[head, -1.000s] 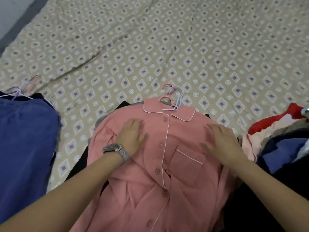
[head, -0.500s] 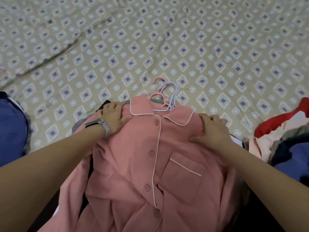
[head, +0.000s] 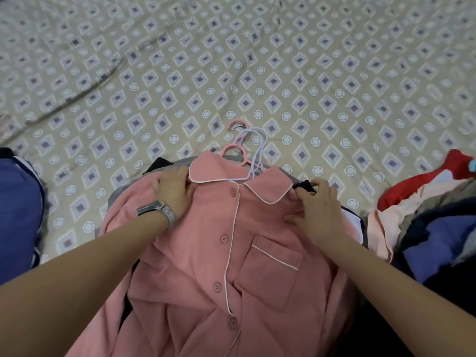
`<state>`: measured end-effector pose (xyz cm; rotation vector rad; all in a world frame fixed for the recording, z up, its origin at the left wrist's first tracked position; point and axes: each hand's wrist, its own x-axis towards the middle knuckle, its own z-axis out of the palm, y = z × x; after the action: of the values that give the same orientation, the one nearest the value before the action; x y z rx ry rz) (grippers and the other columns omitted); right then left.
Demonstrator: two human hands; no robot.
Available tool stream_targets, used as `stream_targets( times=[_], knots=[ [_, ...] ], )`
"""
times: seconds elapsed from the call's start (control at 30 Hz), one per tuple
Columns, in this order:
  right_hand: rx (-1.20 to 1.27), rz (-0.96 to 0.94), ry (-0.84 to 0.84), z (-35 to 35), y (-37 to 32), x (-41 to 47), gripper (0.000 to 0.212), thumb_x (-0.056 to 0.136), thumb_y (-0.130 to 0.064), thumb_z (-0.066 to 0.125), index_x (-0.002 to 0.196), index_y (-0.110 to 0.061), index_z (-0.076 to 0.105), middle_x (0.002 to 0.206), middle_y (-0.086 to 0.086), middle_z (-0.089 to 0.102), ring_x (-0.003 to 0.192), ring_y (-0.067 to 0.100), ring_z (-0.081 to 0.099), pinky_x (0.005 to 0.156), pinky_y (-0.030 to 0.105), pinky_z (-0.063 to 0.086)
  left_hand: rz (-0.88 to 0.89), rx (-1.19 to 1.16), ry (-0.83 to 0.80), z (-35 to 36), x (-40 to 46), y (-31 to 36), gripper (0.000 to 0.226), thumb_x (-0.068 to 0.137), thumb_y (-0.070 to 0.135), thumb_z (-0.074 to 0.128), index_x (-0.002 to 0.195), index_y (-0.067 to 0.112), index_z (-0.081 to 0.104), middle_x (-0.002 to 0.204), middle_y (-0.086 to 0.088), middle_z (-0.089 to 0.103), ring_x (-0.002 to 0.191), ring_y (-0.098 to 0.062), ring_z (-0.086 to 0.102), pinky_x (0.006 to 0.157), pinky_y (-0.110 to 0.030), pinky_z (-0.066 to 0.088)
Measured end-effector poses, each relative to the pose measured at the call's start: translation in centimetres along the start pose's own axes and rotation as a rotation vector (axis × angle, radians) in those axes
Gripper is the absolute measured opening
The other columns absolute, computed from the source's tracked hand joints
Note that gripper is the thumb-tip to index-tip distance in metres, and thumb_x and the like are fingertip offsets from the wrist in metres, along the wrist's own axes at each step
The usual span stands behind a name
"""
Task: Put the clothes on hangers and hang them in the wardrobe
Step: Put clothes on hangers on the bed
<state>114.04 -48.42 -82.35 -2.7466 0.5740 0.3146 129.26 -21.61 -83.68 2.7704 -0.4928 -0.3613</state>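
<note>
Pink shirt (head: 231, 253) on bed (head: 231, 60), hangers (head: 247, 150) at collar, left hand (head: 173, 188) flat on one shoulder, right hand (head: 315, 207) pinching the other, no readable writing

Dim, even light, soft focus throughout (edges bowed by wide-angle).

Both forearms are bare and sleeveless, the left wrist wearing a silver metal-mesh wristwatch (head: 157, 213).

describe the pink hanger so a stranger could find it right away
On the patterned bedsheet, find the pink shirt under both hands. Hooks stick out past its collar; the pink hanger is the thicker pink hook, beside thinner lilac hangers.
</note>
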Motion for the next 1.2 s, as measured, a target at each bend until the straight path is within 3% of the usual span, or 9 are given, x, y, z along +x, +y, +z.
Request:
stream_targets(
  times=[0.13, 0.3, 0.43, 0.53, 0.63, 0.77, 0.97, 1.1, 1.2],
  knots=[
    [0.038, -0.022, 0.022, -1.3, -0.2, -1.0, 0.046, 0.079, -0.055, 0.069, 0.102, -0.016, 0.062, 0.133, 0.006, 0.037, 0.12, 0.03, 0.035, 0.098, 0.04, 0.03, 0.042, 0.099, 0.034, -1.4, -1.2, 0.9, 0.048, 0.082, 0.049, 0.03, 0.098, 0.012, 0.057, 0.099, -0.007, 0.059, 0.1, -0.029, 0.051, 0.089, -0.043, 0.029],
    [0.385, -0.066, -0.131, -5.3, -1.0, -4.0, 0.038, 0.072, -0.057, 0.061, 0.069, -0.024, 0.044, 0.069, -0.011, 0.05, 0.068, 0.011, 0.048, 0.057, 0.018, 0.035, 0.181, 0.175, -0.005, -5.3, -3.3, 0.9, 0.057, 0.08, 0.056, 0.015, 0.108, 0.027, 0.055, 0.085, 0.013, 0.058, 0.09, -0.008, 0.054, 0.089, -0.04, 0.021],
    [0.386, -0.073, -0.199, -9.1, -2.1, -6.6, 0.068, 0.047, -0.075, 0.062, 0.077, -0.015, 0.055, 0.073, -0.005, 0.059, 0.07, 0.01, 0.053, 0.064, 0.023, 0.041, 0.347, 0.052, -0.098, -10.5, -5.5, 0.9, 0.028, 0.096, 0.032, 0.046, 0.12, 0.047, 0.045, 0.062, 0.016, 0.048, 0.069, 0.007, 0.049, 0.087, -0.033, 0.032],
    [0.388, -0.065, -0.191, -12.6, -3.4, -8.4, 0.074, 0.044, -0.079, 0.064, 0.084, -0.016, 0.064, 0.08, -0.004, 0.066, 0.078, 0.012, 0.061, 0.074, 0.034, 0.05, 0.344, 0.045, -0.291, -15.7, -7.1, 1.7, 0.012, 0.095, 0.042, 0.046, 0.093, 0.05, 0.038, 0.066, 0.015, 0.053, 0.066, -0.001, 0.051, 0.067, -0.016, 0.034],
    [0.403, -0.072, -0.166, -17.5, -4.6, -10.2, 0.058, 0.066, -0.072, 0.066, 0.061, -0.016, 0.052, 0.057, -0.007, 0.051, 0.055, 0.008, 0.048, 0.057, 0.028, 0.038, 0.362, 0.093, -0.323, -21.4, -8.8, 2.6, 0.022, 0.093, 0.05, 0.043, 0.079, 0.034, 0.037, 0.074, 0.015, 0.05, 0.071, -0.002, 0.051, 0.066, -0.025, 0.036],
    [0.424, -0.099, -0.065, -24.7, -7.0, -15.0, 0.063, 0.077, -0.063, 0.065, 0.054, -0.021, 0.025, 0.047, -0.01, 0.026, 0.047, 0.007, 0.027, 0.05, 0.024, 0.021, 0.486, 0.104, -0.18, -29.2, -12.7, 4.9, 0.043, 0.081, 0.067, 0.03, 0.085, 0.026, 0.042, 0.079, 0.008, 0.054, 0.076, -0.013, 0.054, 0.07, -0.026, 0.04],
    [0.314, -0.163, 0.0, -35.3, -11.1, -25.5, 0.061, 0.07, -0.074, 0.053, 0.056, -0.021, 0.028, 0.05, -0.009, 0.024, 0.047, 0.006, 0.025, 0.049, 0.026, 0.02, 0.647, 0.026, -0.047, -41.9, -22.1, 8.4, 0.027, 0.084, 0.057, 0.038, 0.072, 0.034, 0.035, 0.066, 0.016, 0.047, 0.069, 0.009, 0.05, 0.064, -0.011, 0.036],
    [0.186, -0.222, 0.098, -43.0, -13.4, -31.1, 0.068, 0.07, -0.084, 0.047, 0.056, -0.019, 0.031, 0.052, -0.006, 0.026, 0.047, 0.008, 0.023, 0.048, 0.028, 0.02, 0.747, 0.014, 0.047, -49.3, -26.6, 10.8, 0.016, 0.079, 0.063, 0.034, 0.077, 0.049, 0.041, 0.078, 0.028, 0.056, 0.073, 0.009, 0.051, 0.065, -0.008, 0.036],
    [0.052, -0.222, 0.17, -48.2, -14.1, -35.2, 0.065, 0.069, -0.081, 0.041, 0.057, -0.017, 0.034, 0.055, -0.001, 0.029, 0.049, 0.011, 0.025, 0.049, 0.029, 0.018, 0.81, 0.045, 0.133, -53.4, -29.5, 12.9, 0.03, 0.08, 0.064, 0.032, 0.074, 0.037, 0.041, 0.074, 0.02, 0.056, 0.073, 0.005, 0.052, 0.065, -0.012, 0.037]
  ],
)
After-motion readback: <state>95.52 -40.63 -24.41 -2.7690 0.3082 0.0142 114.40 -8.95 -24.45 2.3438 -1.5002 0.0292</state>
